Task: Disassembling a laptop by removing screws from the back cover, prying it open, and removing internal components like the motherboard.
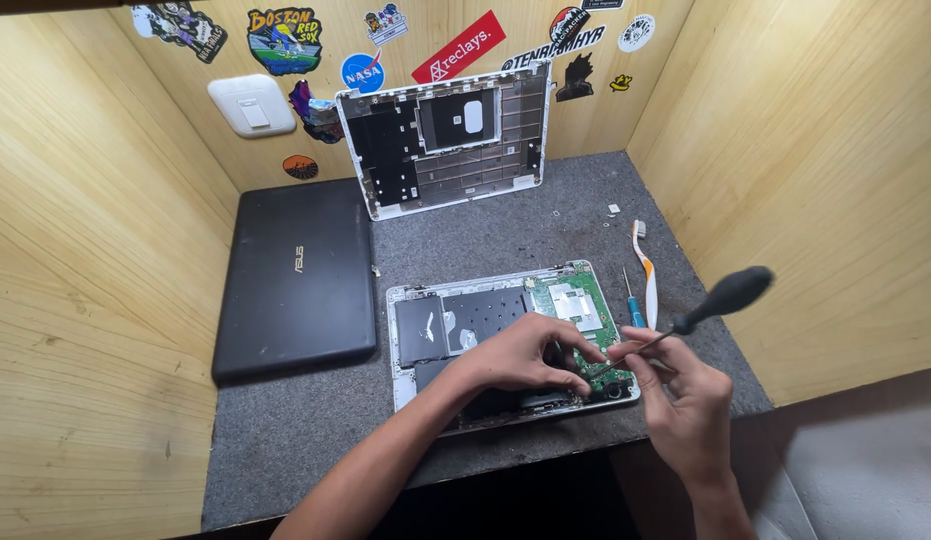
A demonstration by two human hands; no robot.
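Observation:
An opened laptop base (426,300) lies on the grey mat, its black shielding and green circuit board (578,300) exposed. My left hand (521,355) rests flat on the base's lower middle, fingers spread toward the board. My right hand (681,395) pinches the thin shaft of a black-handled screwdriver (726,297), whose tip meets the board's lower right area near my left fingertips. The handle slants up to the right.
A closed black laptop (296,275) lies left on the grey mat (286,430). A removed white bottom cover (446,135) leans against the stickered wooden back wall. A toothbrush (646,265) and a small blue screwdriver (632,300) lie right of the base. Wooden walls close in on both sides.

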